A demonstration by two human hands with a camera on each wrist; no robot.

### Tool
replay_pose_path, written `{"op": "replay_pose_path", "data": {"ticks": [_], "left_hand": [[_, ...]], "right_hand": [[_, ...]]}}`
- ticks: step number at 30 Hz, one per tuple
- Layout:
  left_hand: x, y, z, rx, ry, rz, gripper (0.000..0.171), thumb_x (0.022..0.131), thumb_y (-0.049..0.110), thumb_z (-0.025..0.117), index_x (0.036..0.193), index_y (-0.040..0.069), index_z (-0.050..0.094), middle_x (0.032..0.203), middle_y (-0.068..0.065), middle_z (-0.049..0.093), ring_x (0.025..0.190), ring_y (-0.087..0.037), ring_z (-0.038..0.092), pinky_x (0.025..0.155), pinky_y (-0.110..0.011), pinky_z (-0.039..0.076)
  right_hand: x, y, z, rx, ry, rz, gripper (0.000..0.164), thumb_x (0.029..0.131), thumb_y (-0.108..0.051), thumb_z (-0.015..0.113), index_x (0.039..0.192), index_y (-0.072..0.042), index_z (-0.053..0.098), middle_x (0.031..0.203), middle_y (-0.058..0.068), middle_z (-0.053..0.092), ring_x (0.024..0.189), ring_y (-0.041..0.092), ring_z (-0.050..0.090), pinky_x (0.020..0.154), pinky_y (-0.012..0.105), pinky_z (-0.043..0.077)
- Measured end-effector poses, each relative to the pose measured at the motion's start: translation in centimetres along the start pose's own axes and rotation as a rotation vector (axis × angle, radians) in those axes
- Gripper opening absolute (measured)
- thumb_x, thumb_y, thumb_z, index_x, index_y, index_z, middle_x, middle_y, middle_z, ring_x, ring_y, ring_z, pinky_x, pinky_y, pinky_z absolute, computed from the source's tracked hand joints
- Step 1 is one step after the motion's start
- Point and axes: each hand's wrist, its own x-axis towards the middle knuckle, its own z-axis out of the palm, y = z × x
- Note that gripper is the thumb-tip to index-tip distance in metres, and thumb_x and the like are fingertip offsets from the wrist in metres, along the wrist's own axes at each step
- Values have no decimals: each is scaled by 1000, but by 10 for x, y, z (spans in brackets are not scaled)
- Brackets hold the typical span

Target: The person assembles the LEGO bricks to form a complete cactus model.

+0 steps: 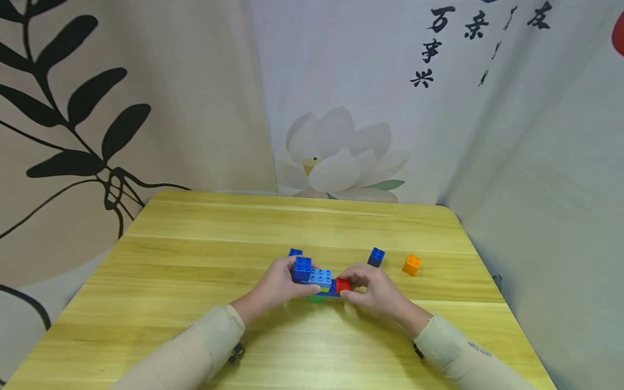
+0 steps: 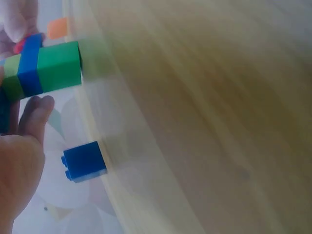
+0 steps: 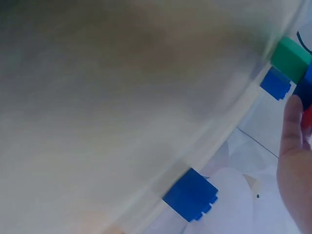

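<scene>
My left hand (image 1: 275, 284) grips a built stack of toy building bricks above the table. On its upper side a dark blue brick (image 1: 303, 266) sits on a light blue brick (image 1: 320, 277). Lower down in the left wrist view come a lime brick (image 2: 13, 78), a longer blue brick (image 2: 30, 66) and a green brick (image 2: 61, 66) at the bottom. With thumb and fingers, my right hand (image 1: 377, 290) pinches a red brick (image 1: 343, 285) at the right end of the longer blue brick. Whether its studs are fully pressed together I cannot tell.
Beyond my right hand a loose dark blue brick (image 1: 376, 257) and an orange brick (image 1: 411, 265) lie on the wooden table (image 1: 195, 244). Another blue brick (image 1: 295, 252) shows just behind my left hand. A printed curtain (image 1: 209, 97) hangs along the table's far edge.
</scene>
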Motion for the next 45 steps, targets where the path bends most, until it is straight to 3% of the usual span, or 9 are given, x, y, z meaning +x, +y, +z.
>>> {"op": "replay_pose_path", "data": {"ticks": [5, 12, 17, 21, 25, 30, 34, 41, 45], "left_hand": [[-4, 5, -6, 6, 4, -14, 44, 85, 28, 94, 123, 23, 74, 124, -4, 75, 112, -22, 72, 97, -40, 64], [-8, 10, -14, -41, 48, 62, 49, 84, 23, 94, 128, 13, 74, 122, -2, 78, 107, -22, 73, 94, -36, 65], [-9, 11, -14, -13, 56, 65, 49, 84, 24, 94, 128, 13, 74, 121, 0, 79, 107, -20, 74, 93, -34, 65], [-8, 13, -12, 11, 56, 55, 49, 83, 26, 94, 127, 15, 75, 119, 0, 78, 106, -19, 74, 91, -32, 65], [-8, 15, -11, 37, 63, 50, 49, 83, 29, 95, 126, 17, 75, 117, 1, 78, 103, -18, 73, 89, -31, 65], [-9, 16, -11, 53, 74, 50, 50, 82, 29, 95, 126, 16, 75, 116, 2, 79, 103, -18, 72, 88, -31, 65], [-9, 15, -11, 50, 72, 64, 50, 82, 28, 96, 125, 16, 76, 115, 1, 79, 102, -18, 72, 87, -31, 65], [-8, 13, -12, 46, 71, 75, 50, 81, 30, 96, 125, 16, 76, 115, 2, 80, 103, -17, 73, 88, -32, 65], [-7, 12, -12, 34, 59, 77, 50, 81, 30, 96, 125, 16, 76, 115, 1, 80, 103, -18, 73, 87, -31, 65]], "right_hand": [[0, -1, -4, -48, 23, -51, 26, 94, -14, 84, 119, -12, 77, 119, 8, 75, 96, 12, 72, 86, 38, 67], [-2, 0, -7, -58, 21, -49, 29, 95, -17, 84, 121, -11, 76, 119, 7, 76, 95, 10, 72, 86, 37, 66], [-5, -2, -15, -75, -6, -17, 46, 96, -26, 84, 134, -6, 70, 125, 9, 74, 102, 19, 74, 91, 36, 65], [-15, 6, -42, -171, 99, 18, 51, 96, -29, 83, 139, -5, 67, 125, 14, 75, 107, 30, 73, 90, 41, 64], [-29, 28, -86, -338, 270, 138, 58, 98, -30, 81, 145, -2, 62, 134, 22, 71, 116, 42, 69, 95, 54, 61], [-49, 55, -125, -399, 215, 396, 73, 99, -42, 77, 156, -5, 52, 151, 25, 60, 134, 50, 56, 104, 66, 52], [-56, 69, -130, -350, 164, 464, 71, 98, -45, 78, 153, -6, 56, 150, 22, 63, 132, 45, 59, 100, 58, 57], [-53, 78, -120, -306, 181, 451, 53, 99, -34, 80, 140, -3, 68, 128, 19, 76, 110, 33, 71, 79, 34, 62], [-52, 75, -116, -293, 198, 438, 50, 101, -34, 77, 140, -4, 68, 125, 16, 77, 105, 27, 73, 80, 30, 62]]}}
